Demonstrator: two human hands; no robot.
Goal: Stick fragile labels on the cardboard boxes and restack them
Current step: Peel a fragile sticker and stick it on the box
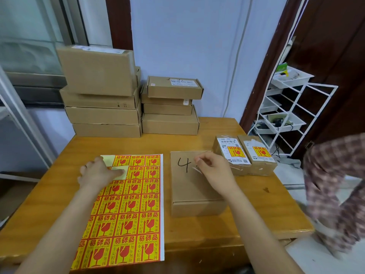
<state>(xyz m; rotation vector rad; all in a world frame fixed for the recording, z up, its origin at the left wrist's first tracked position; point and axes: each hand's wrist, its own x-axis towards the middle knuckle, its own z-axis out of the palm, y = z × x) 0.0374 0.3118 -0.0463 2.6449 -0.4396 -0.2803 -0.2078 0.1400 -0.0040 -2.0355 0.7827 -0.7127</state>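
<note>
Wooden table [256,204]: left hand [94,175] presses label sheet [128,214].

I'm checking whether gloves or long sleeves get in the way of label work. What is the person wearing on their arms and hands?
Nothing covers either forearm: no sleeves show in the head view, and both hands are gloveless. The left hand has what looks like a thin dark ring on one finger. The right hand shows no ring, watch or bracelet.
</note>
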